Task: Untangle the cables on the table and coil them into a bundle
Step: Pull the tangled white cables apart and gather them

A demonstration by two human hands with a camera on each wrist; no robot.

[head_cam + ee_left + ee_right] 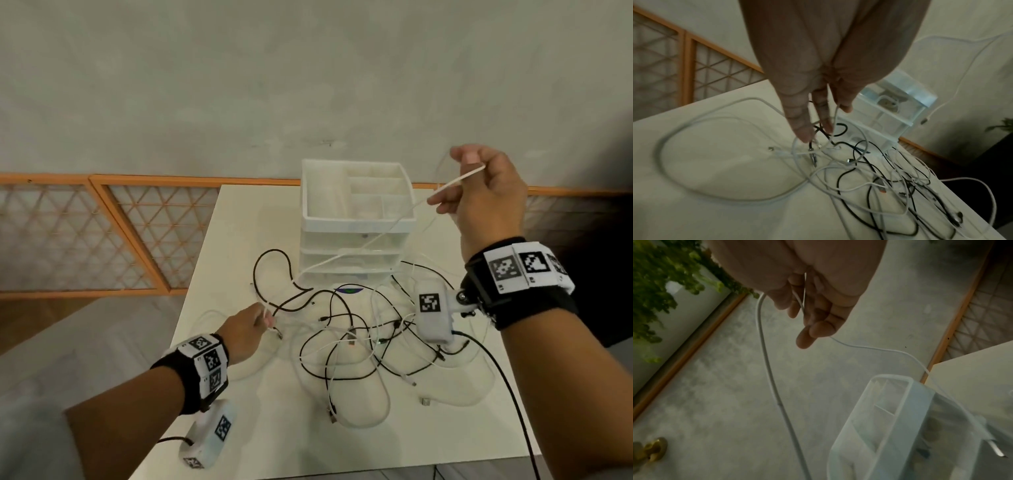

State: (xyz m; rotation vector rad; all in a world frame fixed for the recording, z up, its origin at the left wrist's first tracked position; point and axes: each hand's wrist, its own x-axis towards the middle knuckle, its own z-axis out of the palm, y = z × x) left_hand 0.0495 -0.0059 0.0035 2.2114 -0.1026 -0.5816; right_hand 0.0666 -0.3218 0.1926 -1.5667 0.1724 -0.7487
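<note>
Cables (356,346), black and white mixed, lie in a loose tangle on the bench (239,428), spread between the two hands and just below the raised right one. Right hand (486,198) is lifted well above the bench, fingers curled round a white cable (394,226) that passes through its fist; one run slopes down from it across the front of a clear plastic drawer unit (356,219) toward the left hand. Left hand (245,329) is low at the tangle's near-left edge, fingers (826,116) extended downward, with a white strand caught between fingertips and thumb. A black braided cable (270,270) loops just beyond the left hand. Drawer unit stands beyond the tangle, beneath and left of the right hand.
</note>
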